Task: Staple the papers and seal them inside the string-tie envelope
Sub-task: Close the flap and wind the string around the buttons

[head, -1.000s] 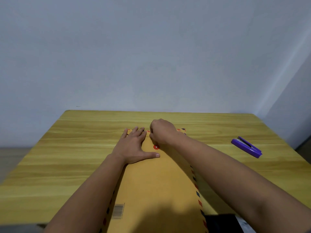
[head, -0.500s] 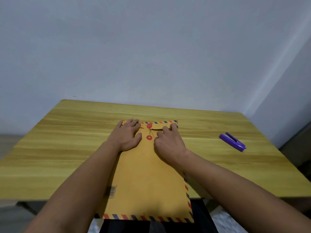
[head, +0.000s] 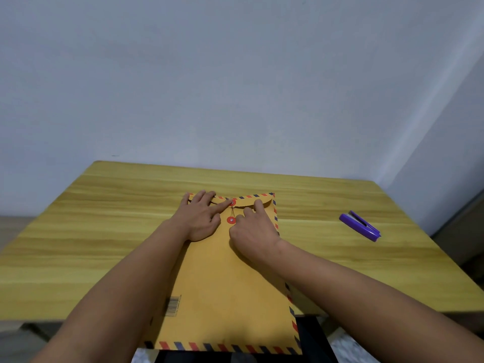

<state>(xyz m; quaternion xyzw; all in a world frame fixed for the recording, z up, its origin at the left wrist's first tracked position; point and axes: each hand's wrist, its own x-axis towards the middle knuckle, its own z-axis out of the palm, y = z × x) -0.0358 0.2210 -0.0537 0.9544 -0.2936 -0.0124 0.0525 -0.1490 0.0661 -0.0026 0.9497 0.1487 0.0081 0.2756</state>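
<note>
A brown string-tie envelope (head: 225,289) with a red-and-blue striped border lies lengthwise on the wooden table (head: 104,231), its near end hanging over the front edge. Its flap is folded down at the far end. A thin string runs between the upper red disc (head: 232,203) and the lower red disc (head: 231,220). My left hand (head: 201,218) rests flat on the envelope's far left part, its index finger touching the upper disc. My right hand (head: 252,229) presses on the flap just right of the discs. No papers are in view.
A purple stapler (head: 360,226) lies on the table well to the right of the envelope. A plain wall stands right behind the table's far edge, with a corner at the right. Dark floor shows below the front edge.
My right hand left the discs, where it was bunched in a fist, and now lies flatter to their right. My left index finger moved onto the upper disc. The view tilted down.
</note>
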